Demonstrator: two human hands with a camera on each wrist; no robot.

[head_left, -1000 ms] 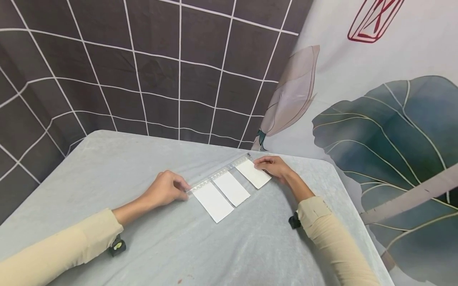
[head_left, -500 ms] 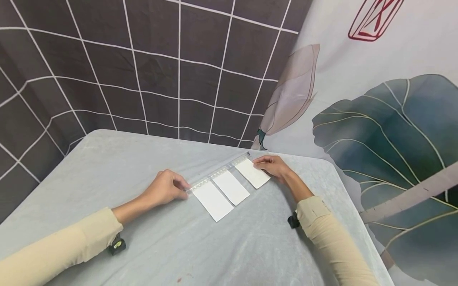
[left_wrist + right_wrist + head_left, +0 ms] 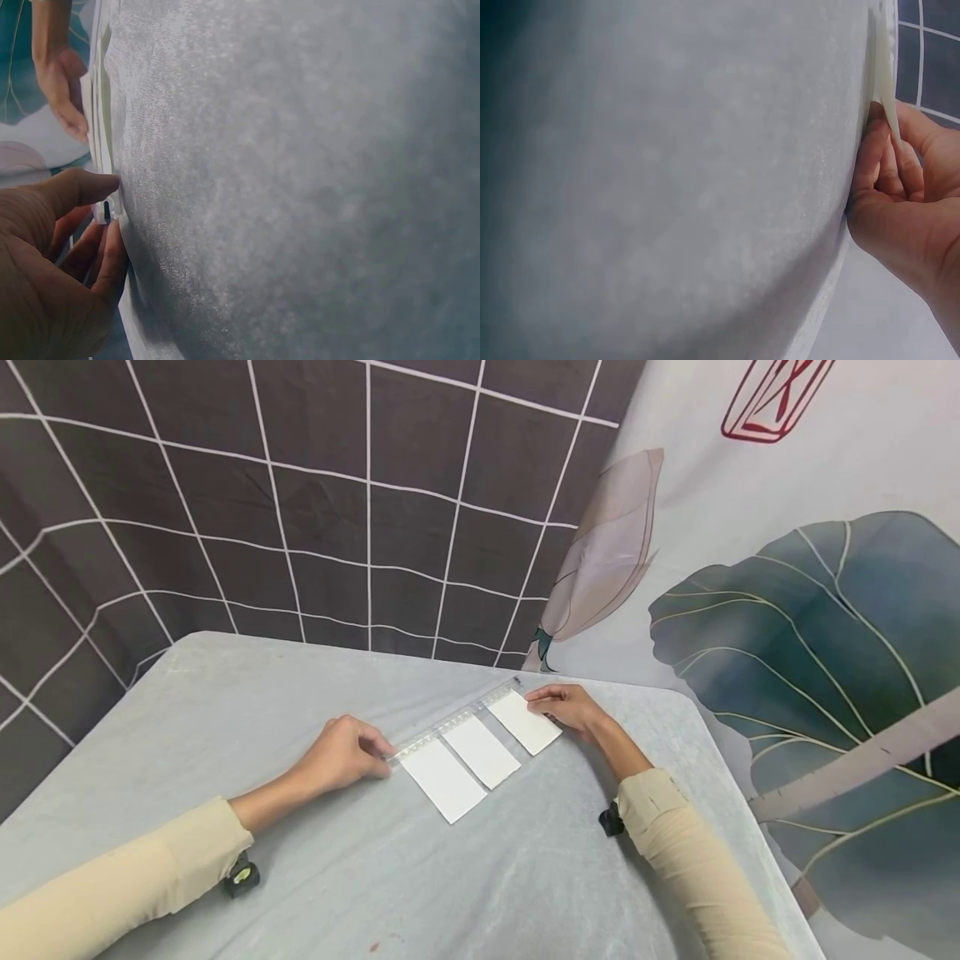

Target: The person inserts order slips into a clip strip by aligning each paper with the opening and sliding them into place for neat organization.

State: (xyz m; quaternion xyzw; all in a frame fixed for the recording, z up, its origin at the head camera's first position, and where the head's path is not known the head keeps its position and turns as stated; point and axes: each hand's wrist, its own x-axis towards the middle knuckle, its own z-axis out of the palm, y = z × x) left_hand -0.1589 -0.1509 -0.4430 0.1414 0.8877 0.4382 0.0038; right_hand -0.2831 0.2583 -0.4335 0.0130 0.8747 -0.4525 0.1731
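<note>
Three white paper cards lie side by side in a slanting row in the head view: the left card, the middle card and the right card. Along their upper edges runs a clear plastic strip with small marks, much like a ruler. My left hand pinches the strip's left end between thumb and fingers; the left wrist view shows that end close up. With its thumb and fingers, my right hand holds the right card's outer edge, seen edge-on as a pale card in the right wrist view.
A pale grey cloth covers the table. Behind it hangs a dark curtain with white grid lines. A leaf-printed curtain hangs along the right side, close to the table's right edge.
Hardly anything differs. The whole head view has shifted slightly, while both hands keep their hold and the cards and strip stay in the same arrangement.
</note>
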